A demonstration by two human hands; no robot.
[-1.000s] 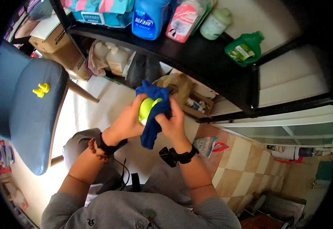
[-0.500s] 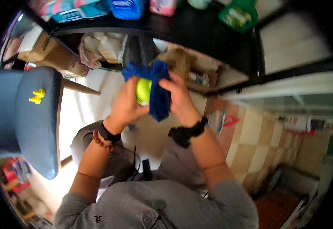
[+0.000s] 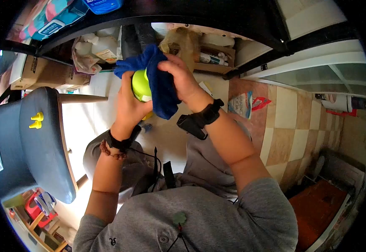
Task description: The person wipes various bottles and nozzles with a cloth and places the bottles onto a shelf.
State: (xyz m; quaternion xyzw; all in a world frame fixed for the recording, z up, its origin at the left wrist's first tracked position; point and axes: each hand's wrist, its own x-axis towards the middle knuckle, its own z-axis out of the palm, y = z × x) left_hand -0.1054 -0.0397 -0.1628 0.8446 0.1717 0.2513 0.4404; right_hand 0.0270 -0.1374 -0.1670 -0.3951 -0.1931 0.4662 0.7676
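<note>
In front of my lap, my left hand (image 3: 126,103) is wrapped round a lime-green bottle (image 3: 141,86), of which only part shows. A dark blue cloth (image 3: 163,94) covers its right side and hangs down beside it. My right hand (image 3: 185,82) is closed on the cloth and presses it against the bottle, thumb on top. The bottle's far end is hidden by the cloth and fingers. Two yellow nozzle caps (image 3: 36,120) lie on the dark chair (image 3: 44,143) to my left.
A black table (image 3: 166,12) stands ahead, with a blue package (image 3: 102,5) and a wipes pack (image 3: 53,27) on it. Beneath are a cardboard box (image 3: 44,73), a bag of white bottles (image 3: 101,48) and a plastic bag (image 3: 181,44). A printed packet (image 3: 241,104) lies on the floor at right.
The view has shifted, so some tabletop items have left the frame. Both hands appear slightly higher and farther left, still holding the bottle and cloth.
</note>
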